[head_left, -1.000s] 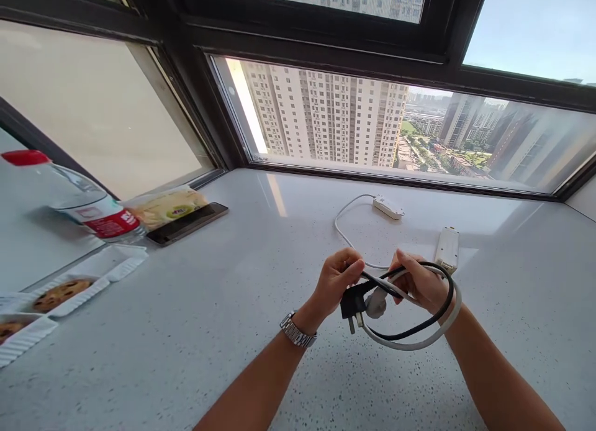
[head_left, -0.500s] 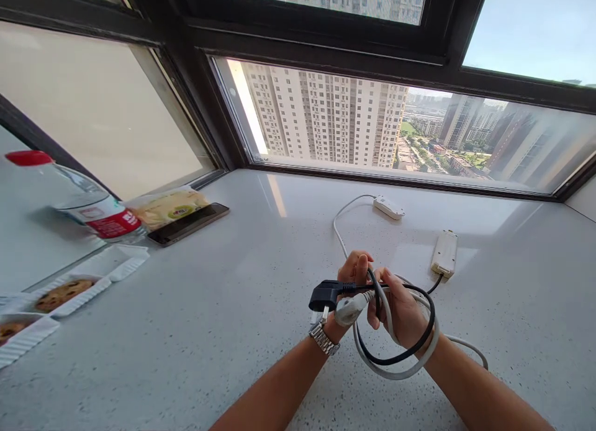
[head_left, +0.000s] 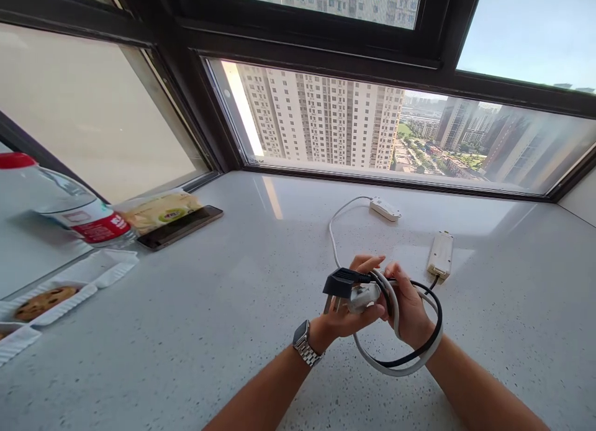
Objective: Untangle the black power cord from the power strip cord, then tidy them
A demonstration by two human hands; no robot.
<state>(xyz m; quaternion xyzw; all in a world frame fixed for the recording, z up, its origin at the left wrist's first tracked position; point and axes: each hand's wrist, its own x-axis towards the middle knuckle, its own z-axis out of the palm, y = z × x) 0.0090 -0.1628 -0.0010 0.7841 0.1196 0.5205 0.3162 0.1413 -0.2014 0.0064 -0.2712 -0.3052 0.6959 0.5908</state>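
Observation:
Two power cords are looped together in a coil, a black cord point(head_left: 438, 319) and a light grey cord point(head_left: 390, 370). My right hand point(head_left: 413, 316) is closed around the coil's side. Bent fingers and thumb of my left hand point(head_left: 347, 322), below a wristwatch point(head_left: 305, 344), surround the plug ends and cords. A black plug point(head_left: 339, 283) with metal prongs and a whitish plug point(head_left: 363, 297) stick out leftward over that palm. Farther back on the counter lie a white power strip point(head_left: 385, 208) on a thin cable and a second power strip point(head_left: 440, 255) on a black cord.
At the left, a water bottle point(head_left: 88, 213) with a red cap stands beside a tissue pack point(head_left: 161, 210) and a smartphone point(head_left: 181, 228). Nearer, a white tray point(head_left: 109, 264) holds cookies point(head_left: 46, 303). A dark window frame point(head_left: 326, 176) borders the speckled counter point(head_left: 209, 331) behind.
My left hand has turned, its thumb now toward the plugs and its upper fingers more extended. The plugs have shifted slightly right, and the cords are gathered closer between both hands.

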